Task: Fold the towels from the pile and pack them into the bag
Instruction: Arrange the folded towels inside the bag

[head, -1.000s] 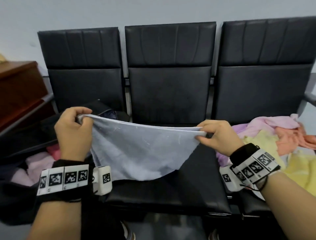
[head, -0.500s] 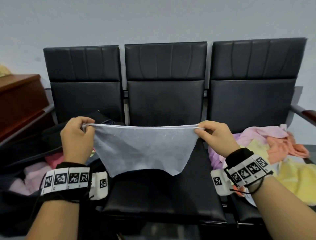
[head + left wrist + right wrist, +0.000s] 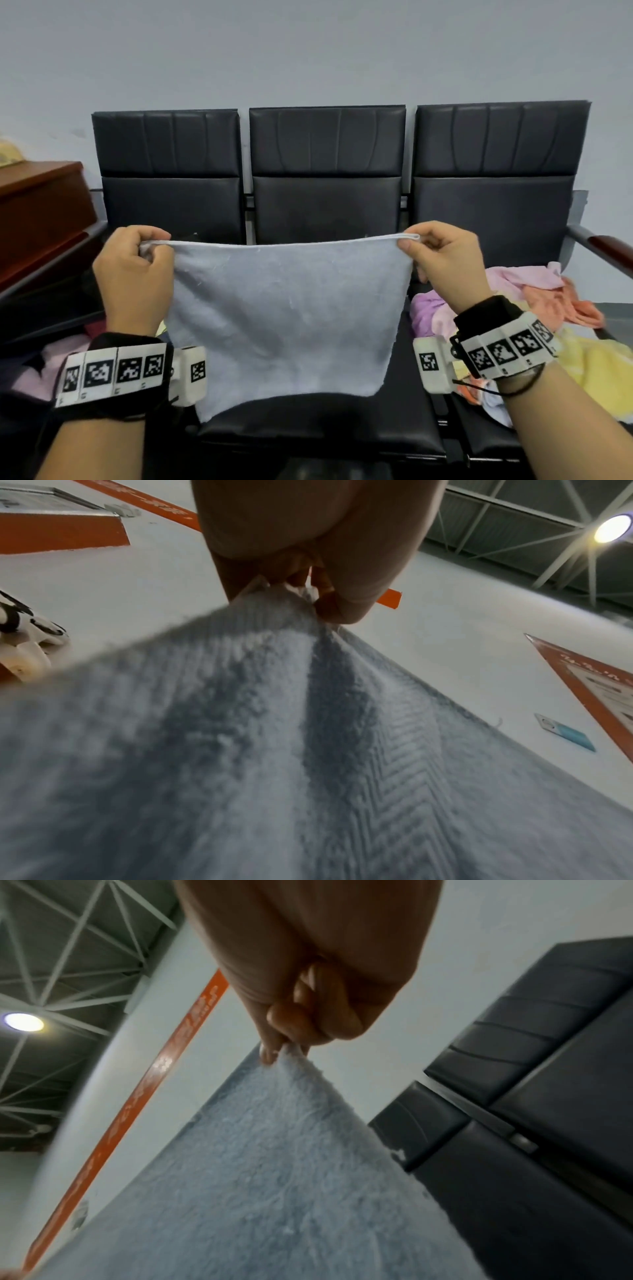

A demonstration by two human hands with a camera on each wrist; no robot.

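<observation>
Head view: I hold the pale blue towel (image 3: 284, 315) up in front of the middle seat (image 3: 325, 421) of the black bench. My left hand (image 3: 135, 274) bunches one top corner in curled fingers; my right hand (image 3: 445, 260) pinches the other between thumb and forefinger. The top hem is taut and the lower edge hangs just above the seat cushion. The pile (image 3: 555, 329) of pink, orange and yellow towels lies on the seat right of the middle seat; the dark bag (image 3: 44, 342) sits left of it, pink cloth showing inside. Left wrist view: fingers closed tight round a gathered corner, the weave puckering below. That bunching, I judge, could skew the fold line. Right wrist view: only the fingertips (image 3: 270, 1053) nip the very edge of the corner. A shallow hold; a brisk shake or flip may pull it free, dropping that side onto the seat. Bringing corners together unevenly would leave a lopsided fold that packs badly.
</observation>
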